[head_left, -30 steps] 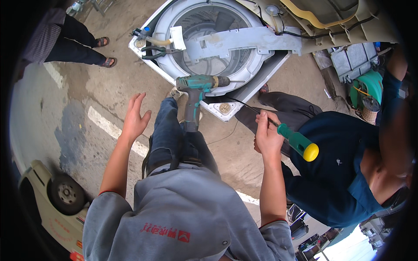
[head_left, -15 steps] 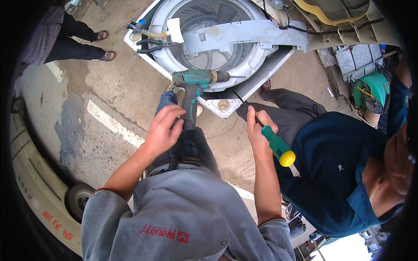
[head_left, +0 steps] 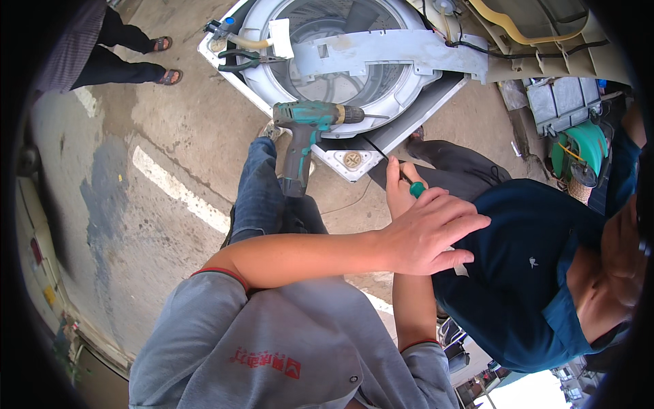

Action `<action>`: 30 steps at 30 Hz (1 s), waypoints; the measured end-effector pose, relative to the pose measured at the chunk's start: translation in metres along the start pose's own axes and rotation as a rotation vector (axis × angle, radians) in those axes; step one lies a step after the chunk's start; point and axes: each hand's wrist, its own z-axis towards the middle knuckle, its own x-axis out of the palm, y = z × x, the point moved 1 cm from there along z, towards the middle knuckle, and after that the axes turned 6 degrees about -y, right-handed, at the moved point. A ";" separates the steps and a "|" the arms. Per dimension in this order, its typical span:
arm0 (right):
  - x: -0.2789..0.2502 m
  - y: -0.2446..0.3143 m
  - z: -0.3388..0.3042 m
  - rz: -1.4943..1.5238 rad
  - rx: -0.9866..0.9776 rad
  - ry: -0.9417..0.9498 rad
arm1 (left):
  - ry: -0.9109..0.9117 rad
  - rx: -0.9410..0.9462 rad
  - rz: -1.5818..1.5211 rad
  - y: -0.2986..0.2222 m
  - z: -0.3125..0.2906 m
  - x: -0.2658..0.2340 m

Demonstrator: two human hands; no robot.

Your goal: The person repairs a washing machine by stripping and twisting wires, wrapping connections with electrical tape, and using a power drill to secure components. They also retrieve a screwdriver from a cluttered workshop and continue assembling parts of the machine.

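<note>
Left to right: bystander (head_left: 133, 61) in dark trousers, far left. Pliers (head_left: 240, 63) on the far-left side of the open washing machine (head_left: 336, 157), next to a hose (head_left: 251, 43). Cordless drill (head_left: 300, 123) at the near side, chuck over the tub ring (head_left: 257, 24), grip overhanging toward the wearer's legs (head_left: 257, 184). Light metal strip (head_left: 388, 51) spans the tub. Screwdriver (head_left: 416, 189) at the near-right edge: shaft slants into the gap between tub ring and cabinet, tip hidden, green handle mostly covered. Right hand (head_left: 399, 198): fingers closed on the screwdriver by the handle's front end. Left forearm (head_left: 306, 258) crosses over; left hand (head_left: 428, 235) is above the handle, thumb and index apart, can't tell if it grips. Co-worker (head_left: 518, 252) in dark blue close by on the right. Risks, my read: an off-axis push on the handle could make the tip slip and bang knuckles on the edge; prying hard could crack the ring; a jolt could drop the drill, given that overhang. Count: 1 screwdriver, 1 drill, 1 pliers, 1 strip, 1 hose, 1 machine, 2 own hands, 2 other people.
</note>
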 end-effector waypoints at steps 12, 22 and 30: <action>0.086 -0.005 0.037 0.909 0.227 0.067 | -0.157 -0.104 0.149 0.050 -0.021 0.000; 0.069 -0.022 -0.043 1.562 0.569 -0.344 | -0.003 -0.029 0.241 0.021 -0.052 0.012; 0.017 -0.046 -0.109 1.079 0.029 -0.490 | 0.011 0.010 -0.143 -0.013 -0.059 -0.004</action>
